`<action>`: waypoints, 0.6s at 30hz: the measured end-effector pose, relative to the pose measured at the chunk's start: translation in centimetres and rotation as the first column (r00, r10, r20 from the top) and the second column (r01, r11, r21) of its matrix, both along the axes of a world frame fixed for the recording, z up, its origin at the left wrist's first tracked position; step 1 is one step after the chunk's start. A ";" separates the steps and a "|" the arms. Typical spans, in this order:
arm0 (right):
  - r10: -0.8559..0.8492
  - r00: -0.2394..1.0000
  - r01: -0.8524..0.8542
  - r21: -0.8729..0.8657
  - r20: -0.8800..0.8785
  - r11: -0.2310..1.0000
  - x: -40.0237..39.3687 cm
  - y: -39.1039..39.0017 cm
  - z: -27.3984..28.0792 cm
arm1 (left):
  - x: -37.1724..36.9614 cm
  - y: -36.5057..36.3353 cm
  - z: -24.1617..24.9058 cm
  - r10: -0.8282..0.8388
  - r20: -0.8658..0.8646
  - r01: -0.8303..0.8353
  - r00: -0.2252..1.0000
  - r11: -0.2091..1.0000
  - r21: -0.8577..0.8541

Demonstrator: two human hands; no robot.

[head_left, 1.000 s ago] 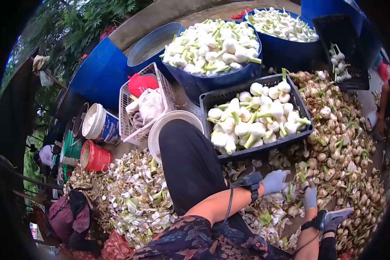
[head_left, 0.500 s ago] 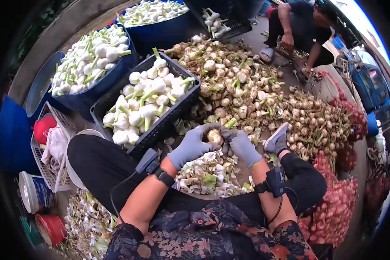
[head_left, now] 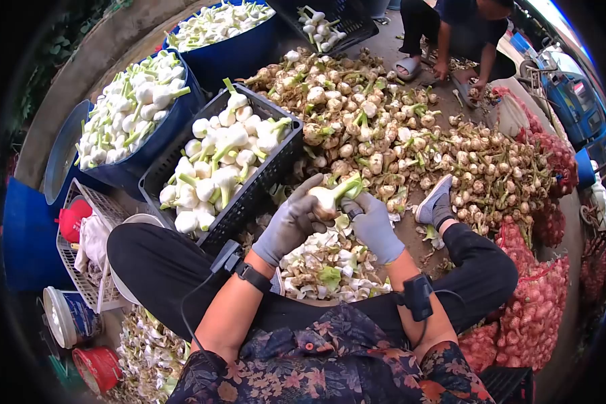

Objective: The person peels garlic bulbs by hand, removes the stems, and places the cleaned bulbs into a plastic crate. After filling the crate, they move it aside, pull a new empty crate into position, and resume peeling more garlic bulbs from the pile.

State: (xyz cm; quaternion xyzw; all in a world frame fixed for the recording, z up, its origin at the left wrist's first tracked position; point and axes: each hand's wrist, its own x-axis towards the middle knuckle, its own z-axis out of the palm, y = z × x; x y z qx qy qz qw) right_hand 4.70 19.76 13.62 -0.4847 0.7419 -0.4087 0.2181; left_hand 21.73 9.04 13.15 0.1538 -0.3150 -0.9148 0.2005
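A red bucket (head_left: 108, 369) stands beside a white-and-blue bucket (head_left: 81, 314), near a pale crate (head_left: 104, 204).

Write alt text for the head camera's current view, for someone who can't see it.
A gloved left hand holds a green-stemmed garlic bulb, with the gloved right hand close to its stem. Beyond them are a black crate of white garlic and a heap of brownish bulbs; a person bends low at the upper right.

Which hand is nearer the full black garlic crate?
Left: the left hand is just right of the crate; the right hand is farther right, past the garlic bulb.
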 end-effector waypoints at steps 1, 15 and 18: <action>0.022 0.947 -0.003 -0.061 0.321 0.998 0.0 -0.3 -0.1 | -0.3 0.0 0.5 0.000 0.002 0.000 1.000 1.000 -0.002; 0.076 0.674 -0.275 0.154 0.734 0.949 -1.5 0.3 2.1 | -0.4 0.5 0.9 -0.027 0.106 0.046 0.994 0.982 -0.183; 0.081 0.796 -0.262 0.221 0.600 0.939 -1.4 0.3 2.0 | -0.2 0.6 0.2 -0.044 0.062 0.050 0.997 0.995 -0.089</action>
